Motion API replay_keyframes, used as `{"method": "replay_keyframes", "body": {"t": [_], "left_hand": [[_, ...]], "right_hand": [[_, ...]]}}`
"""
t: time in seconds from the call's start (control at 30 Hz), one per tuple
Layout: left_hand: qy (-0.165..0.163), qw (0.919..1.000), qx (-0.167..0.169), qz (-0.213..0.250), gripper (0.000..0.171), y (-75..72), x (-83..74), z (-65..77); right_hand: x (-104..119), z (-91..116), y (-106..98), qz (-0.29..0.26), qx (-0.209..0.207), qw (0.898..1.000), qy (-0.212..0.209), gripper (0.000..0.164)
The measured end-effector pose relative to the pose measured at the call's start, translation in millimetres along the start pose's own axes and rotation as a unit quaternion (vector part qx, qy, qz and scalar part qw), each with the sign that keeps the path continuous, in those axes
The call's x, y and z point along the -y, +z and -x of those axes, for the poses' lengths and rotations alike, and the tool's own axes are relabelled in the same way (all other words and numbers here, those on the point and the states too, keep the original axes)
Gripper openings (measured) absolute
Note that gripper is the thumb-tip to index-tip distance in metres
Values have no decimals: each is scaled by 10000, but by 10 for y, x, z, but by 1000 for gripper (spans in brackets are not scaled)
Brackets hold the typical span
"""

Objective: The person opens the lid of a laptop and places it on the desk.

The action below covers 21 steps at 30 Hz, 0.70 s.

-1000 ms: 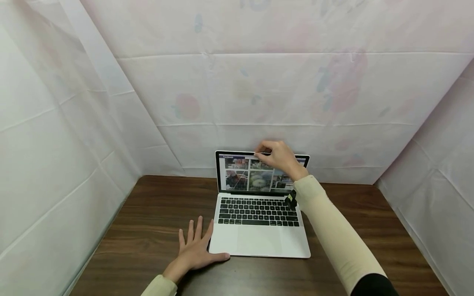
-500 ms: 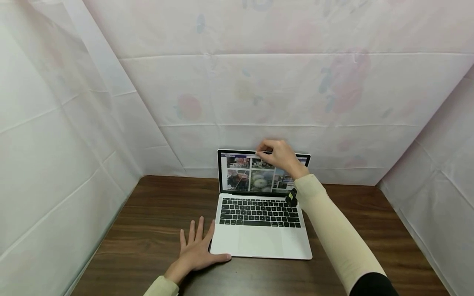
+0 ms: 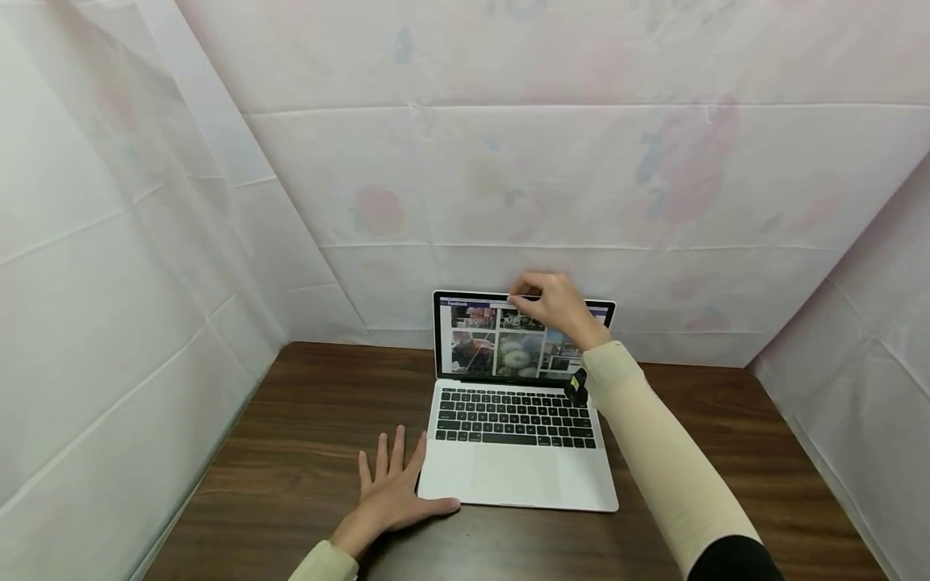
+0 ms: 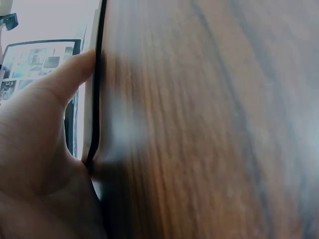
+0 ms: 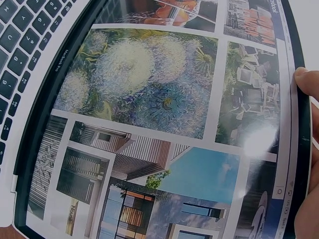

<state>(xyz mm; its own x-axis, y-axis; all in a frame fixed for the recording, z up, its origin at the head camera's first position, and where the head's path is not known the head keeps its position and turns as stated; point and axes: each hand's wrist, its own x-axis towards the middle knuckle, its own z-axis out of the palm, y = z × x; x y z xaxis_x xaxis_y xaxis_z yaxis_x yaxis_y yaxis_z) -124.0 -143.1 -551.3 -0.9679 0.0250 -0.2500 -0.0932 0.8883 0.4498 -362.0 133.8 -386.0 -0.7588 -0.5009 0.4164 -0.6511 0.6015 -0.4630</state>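
A silver laptop (image 3: 516, 476) stands opened on the table, its keyboard (image 3: 516, 418) black and its lit screen (image 3: 474, 355) filled with photo tiles. My right hand (image 3: 555, 311) pinches the middle of the screen's top edge. The right thumb (image 5: 310, 82) presses the front bezel in the right wrist view, with the other fingers curled over the rim. My left hand (image 3: 395, 496) is spread at the laptop's front left corner. Its thumb (image 4: 75, 74) lies along the front edge, while the remaining fingers stretch over the table beside the left side.
The dark wooden table (image 3: 305, 428) reaches out on both sides of the laptop. White cloth with a faint fruit print (image 3: 450, 202) hangs close behind the screen, and more cloth walls stand left and right. A small black device (image 3: 576, 389) sits at the right wrist.
The whole head view has shifted slightly, so everything appears a little farther right. Both hands keep their places on the laptop, and the screen's tilt looks the same.
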Motion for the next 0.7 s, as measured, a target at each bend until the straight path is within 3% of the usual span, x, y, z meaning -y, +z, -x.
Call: {"method": "replay_keyframes", "body": {"t": [0.17,0.47,0.7], "left_hand": [[-116,9998,158,3,132,-24,-46,46],[-80,9999,87,-53,131,-68,-28,34],[41,9999,15,96,132,-15,9,-42]], "right_hand": [[-7,14,7,-7,-20,10000,-29,10],[33,-5,0,-43,-95,9998,-143,8],[-6,-1,5,-162,-11,9998,-64,6]]}}
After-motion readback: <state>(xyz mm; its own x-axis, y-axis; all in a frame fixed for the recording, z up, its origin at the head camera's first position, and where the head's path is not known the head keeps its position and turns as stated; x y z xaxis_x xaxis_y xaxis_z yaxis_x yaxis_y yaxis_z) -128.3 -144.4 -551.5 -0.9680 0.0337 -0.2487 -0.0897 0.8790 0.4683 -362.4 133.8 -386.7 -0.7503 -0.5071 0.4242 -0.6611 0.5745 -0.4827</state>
